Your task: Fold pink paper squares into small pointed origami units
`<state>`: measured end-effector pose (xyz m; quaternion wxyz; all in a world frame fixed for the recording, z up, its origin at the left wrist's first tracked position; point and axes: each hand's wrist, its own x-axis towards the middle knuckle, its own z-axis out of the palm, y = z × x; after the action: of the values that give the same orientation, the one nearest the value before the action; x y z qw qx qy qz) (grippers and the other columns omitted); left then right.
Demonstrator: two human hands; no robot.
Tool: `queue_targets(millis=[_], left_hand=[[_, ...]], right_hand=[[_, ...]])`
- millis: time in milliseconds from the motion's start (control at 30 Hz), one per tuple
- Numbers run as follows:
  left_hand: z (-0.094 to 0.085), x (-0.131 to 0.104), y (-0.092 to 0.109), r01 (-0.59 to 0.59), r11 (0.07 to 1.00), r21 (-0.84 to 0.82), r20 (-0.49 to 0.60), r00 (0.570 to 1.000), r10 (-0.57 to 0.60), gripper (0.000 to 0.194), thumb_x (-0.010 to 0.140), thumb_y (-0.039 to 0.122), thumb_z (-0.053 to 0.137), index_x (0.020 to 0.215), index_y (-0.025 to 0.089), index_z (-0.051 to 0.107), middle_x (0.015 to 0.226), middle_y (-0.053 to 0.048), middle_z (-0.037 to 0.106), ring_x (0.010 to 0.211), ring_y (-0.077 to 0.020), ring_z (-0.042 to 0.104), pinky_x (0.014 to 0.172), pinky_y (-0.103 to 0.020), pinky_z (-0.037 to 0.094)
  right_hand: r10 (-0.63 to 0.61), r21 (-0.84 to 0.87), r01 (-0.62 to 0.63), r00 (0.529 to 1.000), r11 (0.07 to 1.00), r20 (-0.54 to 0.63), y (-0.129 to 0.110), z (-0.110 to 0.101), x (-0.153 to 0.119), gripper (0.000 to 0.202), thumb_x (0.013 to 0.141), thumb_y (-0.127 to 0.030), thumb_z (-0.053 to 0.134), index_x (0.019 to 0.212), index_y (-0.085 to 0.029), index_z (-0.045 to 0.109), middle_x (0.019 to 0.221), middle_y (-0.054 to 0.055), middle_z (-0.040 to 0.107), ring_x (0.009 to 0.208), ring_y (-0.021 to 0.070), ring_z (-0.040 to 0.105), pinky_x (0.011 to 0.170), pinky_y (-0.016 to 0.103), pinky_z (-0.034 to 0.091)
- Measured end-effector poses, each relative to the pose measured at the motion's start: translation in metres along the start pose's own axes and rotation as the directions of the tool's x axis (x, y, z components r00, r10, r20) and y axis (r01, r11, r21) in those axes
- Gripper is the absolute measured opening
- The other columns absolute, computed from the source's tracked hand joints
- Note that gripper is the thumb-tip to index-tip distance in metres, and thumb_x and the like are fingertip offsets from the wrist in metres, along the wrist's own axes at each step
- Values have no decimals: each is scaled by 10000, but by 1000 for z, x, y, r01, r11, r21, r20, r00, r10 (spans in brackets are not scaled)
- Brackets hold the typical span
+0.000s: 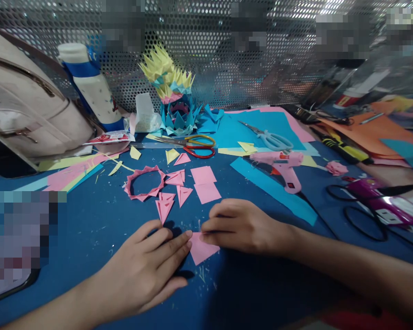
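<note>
A small pink paper square (203,250) lies on the blue table between my hands. My left hand (146,263) is stretched out flat, its fingertips touching the paper's left edge. Curled over the upper edge, the fingers of my right hand (249,227) are closed on the paper, and their tips are partly hidden. Just beyond are two pink squares (207,193), several folded pink triangles (165,206) and a zigzag ring of folded pink paper (145,182).
A pink glue gun (278,167), blue-handled scissors (270,137) and red-and-yellow-handled scissors (198,146) lie farther back. Behind them stands a folded-paper model (177,110). A phone (13,243) and bag (30,101) are left; a purple device (382,201) with black cable is right.
</note>
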<state>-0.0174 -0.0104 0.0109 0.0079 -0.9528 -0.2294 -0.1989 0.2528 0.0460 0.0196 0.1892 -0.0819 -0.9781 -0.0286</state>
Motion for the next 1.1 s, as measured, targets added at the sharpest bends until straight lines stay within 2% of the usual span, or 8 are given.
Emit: queue_targets(millis=[233, 467, 667, 1100], left_hand=[[7, -2, 11, 59, 988, 141, -107, 993, -44, 390, 1072, 389, 427, 1135, 133, 714, 1137, -67, 746, 972, -204, 622, 1010, -375, 376], [6, -8, 19, 81, 962, 262, -80, 995, -62, 433, 1078, 418, 396, 1189, 127, 698, 1282, -135, 677, 1114, -238, 599, 1024, -391, 359], [6, -7, 20, 32, 980, 197, -54, 998, -22, 471, 1058, 483, 415, 1203, 127, 687, 1313, -103, 664, 1041, -234, 609, 1013, -394, 352], [8, -5, 17, 52, 987, 152, -69, 997, -42, 450, 1053, 478, 431, 1199, 142, 692, 1263, -100, 687, 998, -233, 613, 997, -400, 363]], right_hand=[[11, 33, -13, 999, 999, 41, 0, -2, 0, 257, 1044, -158, 415, 1050, -158, 672, 1053, 29, 711, 901, 159, 607, 850, 313, 512], [32, 104, -38, 997, 994, 65, -1, -3, -1, 253, 1049, -162, 415, 1059, -145, 666, 1065, 48, 705, 941, 169, 603, 809, 318, 498], [29, 84, -33, 998, 996, 52, 0, -4, -1, 226, 1039, -152, 442, 1067, -165, 666, 1072, 29, 704, 949, 158, 589, 850, 315, 481], [-55, 99, 61, 997, 993, -54, 4, 1, -1, 230, 1037, -159, 441, 1039, -120, 667, 1002, 42, 709, 897, 155, 584, 812, 301, 493]])
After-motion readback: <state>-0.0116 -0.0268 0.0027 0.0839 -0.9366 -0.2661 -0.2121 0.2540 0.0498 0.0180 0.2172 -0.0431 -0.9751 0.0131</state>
